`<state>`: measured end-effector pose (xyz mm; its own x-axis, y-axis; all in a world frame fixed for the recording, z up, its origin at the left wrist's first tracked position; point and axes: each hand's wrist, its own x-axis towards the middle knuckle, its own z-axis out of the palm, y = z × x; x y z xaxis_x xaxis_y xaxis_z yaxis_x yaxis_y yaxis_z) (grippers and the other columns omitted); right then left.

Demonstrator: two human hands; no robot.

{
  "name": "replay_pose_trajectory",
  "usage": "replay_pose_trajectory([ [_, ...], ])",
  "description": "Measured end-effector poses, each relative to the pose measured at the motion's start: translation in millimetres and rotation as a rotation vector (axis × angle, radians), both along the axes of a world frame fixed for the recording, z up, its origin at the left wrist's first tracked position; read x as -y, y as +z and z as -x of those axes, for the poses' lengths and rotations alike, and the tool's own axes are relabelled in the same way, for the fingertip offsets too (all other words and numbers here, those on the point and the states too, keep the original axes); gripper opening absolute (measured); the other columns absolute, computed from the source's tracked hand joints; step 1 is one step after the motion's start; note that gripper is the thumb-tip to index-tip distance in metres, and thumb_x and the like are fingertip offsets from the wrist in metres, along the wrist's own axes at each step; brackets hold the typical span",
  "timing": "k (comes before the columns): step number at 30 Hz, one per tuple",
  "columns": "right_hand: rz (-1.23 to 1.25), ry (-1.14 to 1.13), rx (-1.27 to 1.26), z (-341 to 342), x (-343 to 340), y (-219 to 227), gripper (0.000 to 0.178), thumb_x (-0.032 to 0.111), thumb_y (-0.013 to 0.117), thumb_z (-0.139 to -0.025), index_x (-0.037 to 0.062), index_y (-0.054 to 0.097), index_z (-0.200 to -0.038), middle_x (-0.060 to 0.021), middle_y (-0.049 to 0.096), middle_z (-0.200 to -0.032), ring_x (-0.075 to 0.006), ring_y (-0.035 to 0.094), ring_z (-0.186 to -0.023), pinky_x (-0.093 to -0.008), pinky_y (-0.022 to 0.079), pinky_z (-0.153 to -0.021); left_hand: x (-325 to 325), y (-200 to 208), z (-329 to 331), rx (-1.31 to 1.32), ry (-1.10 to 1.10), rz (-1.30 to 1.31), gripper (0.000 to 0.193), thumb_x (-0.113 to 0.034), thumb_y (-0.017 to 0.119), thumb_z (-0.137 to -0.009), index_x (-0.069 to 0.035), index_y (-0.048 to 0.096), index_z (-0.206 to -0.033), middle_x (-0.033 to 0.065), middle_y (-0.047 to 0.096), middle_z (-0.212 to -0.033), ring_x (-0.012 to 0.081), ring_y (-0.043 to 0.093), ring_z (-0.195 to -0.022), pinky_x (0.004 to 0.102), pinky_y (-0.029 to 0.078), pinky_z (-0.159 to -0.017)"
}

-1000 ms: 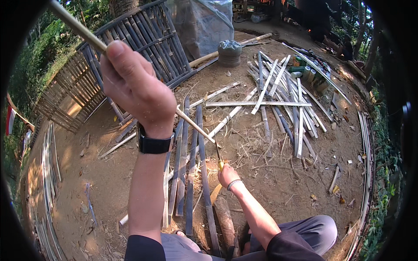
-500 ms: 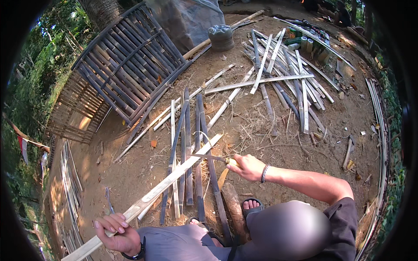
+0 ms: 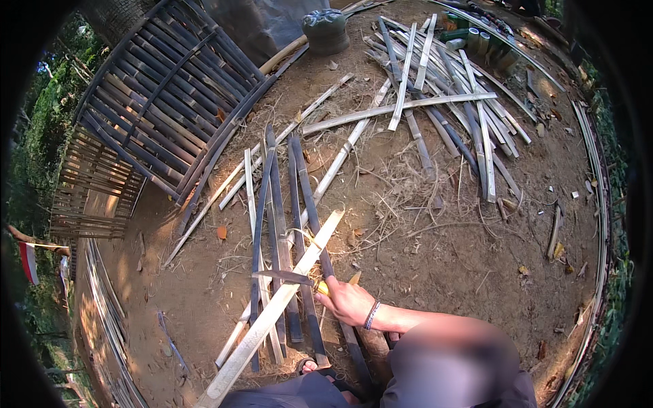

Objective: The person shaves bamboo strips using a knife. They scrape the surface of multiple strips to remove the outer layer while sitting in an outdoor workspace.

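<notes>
Gripping hand: right hand, fingers wrapped around the yellow handle of a knife, a patterned bracelet at the wrist.
Knife blade: dark blade pointing left, crossing in front of the pale strip; whether its edge touches the wood I cannot tell.
Pale strip: split bamboo strip, slanting from the bottom edge up and right, its upper end just above the blade; a thin curl stands at its side near that end.
Left hand: outside the view, so how its fingers stand I cannot tell.
Under the strip: several dark bamboo slats lying lengthwise on the brown soil.
Near the knee: a log, partly hidden by the right hand and leg.
Upper right: a loose, criss-crossed pile of bamboo strips, with green cylinders just beyond.
Upper left: a rack of dark poles, tilted, beside a lighter slatted panel.
Upper middle: a squat round container on the ground.
</notes>
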<state>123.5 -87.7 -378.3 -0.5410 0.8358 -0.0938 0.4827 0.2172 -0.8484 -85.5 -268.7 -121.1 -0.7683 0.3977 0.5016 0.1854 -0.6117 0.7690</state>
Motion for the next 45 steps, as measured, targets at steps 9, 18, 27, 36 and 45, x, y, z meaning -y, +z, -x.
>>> replay_pose_trajectory([
  [9, 0.002, -0.131, 0.223, -18, -43, -49, 0.041, 0.040, 0.046, -0.097, -0.0007, 0.042, -0.092, -0.0213, 0.060, -0.062, -0.0423, 0.062, -0.058, -0.0504, 0.051, -0.052, -11, -6, 22, 0.012, 0.059, 0.015, 0.042, -0.030, 0.040, -0.094, -0.018, 0.035, -0.054, -0.0033, 0.028, -0.043, 0.0102, 0.026, -0.036, 0.0261, 0.028, -0.045],
  [18, -0.198, 0.049, -0.069, 9, -25, -20, 0.042, 0.043, 0.048, -0.095, 0.0025, 0.043, -0.088, -0.0194, 0.058, -0.068, -0.0370, 0.061, -0.054, -0.0473, 0.050, -0.047, -15, -6, 30, 0.001, 0.034, 0.027, 0.041, -0.030, 0.037, -0.095, -0.018, 0.033, -0.056, -0.0042, 0.027, -0.044, 0.0095, 0.026, -0.037, 0.0247, 0.029, -0.045],
  [27, -0.028, 0.205, -0.031, 14, -12, 6, 0.039, 0.039, 0.051, -0.095, 0.0015, 0.042, -0.089, -0.0213, 0.058, -0.065, -0.0430, 0.058, -0.057, -0.0504, 0.046, -0.050, -17, -5, 28, 0.027, 0.172, 0.091, 0.038, -0.032, 0.039, -0.093, -0.018, 0.032, -0.058, -0.0035, 0.026, -0.043, 0.0098, 0.026, -0.036, 0.0246, 0.029, -0.044],
  [36, 0.077, 0.039, 0.215, 1, -50, -33, 0.051, 0.044, 0.045, -0.096, -0.0066, 0.050, -0.094, -0.0264, 0.060, -0.062, -0.0428, 0.062, -0.061, -0.0504, 0.051, -0.056, -15, -10, 18, -0.024, 0.222, 0.125, 0.039, -0.031, 0.040, -0.091, -0.019, 0.029, -0.056, -0.0038, 0.023, -0.044, 0.0100, 0.024, -0.036, 0.0239, 0.026, -0.043],
  [45, -0.040, -0.155, 0.359, -24, -83, -79, 0.048, 0.043, 0.044, -0.097, -0.0042, 0.048, -0.087, -0.0259, 0.062, -0.064, -0.0427, 0.065, -0.064, -0.0491, 0.054, -0.055, -17, -4, 13, 0.047, 0.173, 0.062, 0.039, -0.029, 0.040, -0.092, -0.019, 0.030, -0.055, -0.0041, 0.025, -0.042, 0.0095, 0.023, -0.035, 0.0237, 0.027, -0.043],
])
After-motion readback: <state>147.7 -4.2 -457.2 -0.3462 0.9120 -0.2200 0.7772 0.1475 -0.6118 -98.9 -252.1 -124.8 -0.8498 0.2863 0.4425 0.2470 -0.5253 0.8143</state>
